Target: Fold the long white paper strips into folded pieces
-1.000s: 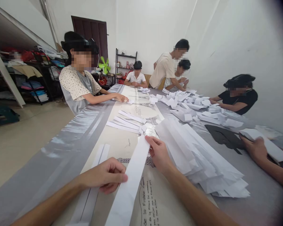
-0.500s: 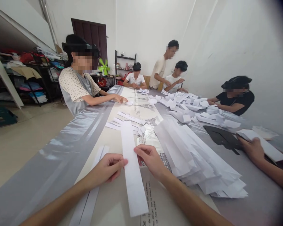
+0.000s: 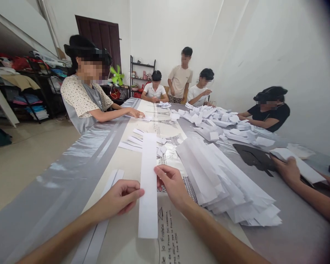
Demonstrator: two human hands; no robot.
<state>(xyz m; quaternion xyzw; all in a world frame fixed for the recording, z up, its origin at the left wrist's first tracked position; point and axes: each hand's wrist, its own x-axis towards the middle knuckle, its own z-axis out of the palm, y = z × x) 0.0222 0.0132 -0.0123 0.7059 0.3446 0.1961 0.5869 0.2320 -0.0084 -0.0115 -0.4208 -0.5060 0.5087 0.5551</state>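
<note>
A long surface [image 3: 57, 190] under shiny grey plastic sheeting runs away toward the far wall. Down its middle lies a beige printed sheet [image 3: 132, 242] with drawings and lettering. On that, a long white paper strip [image 3: 148, 183] lies lengthwise, folded strips [image 3: 99, 234] lie at its left, loose strips [image 3: 137, 141] farther up. To the right, a heap of white strips [image 3: 225, 183]; beyond it, a scatter of folded papers [image 3: 214, 121] and a black cut-out shape [image 3: 250, 156].
</note>
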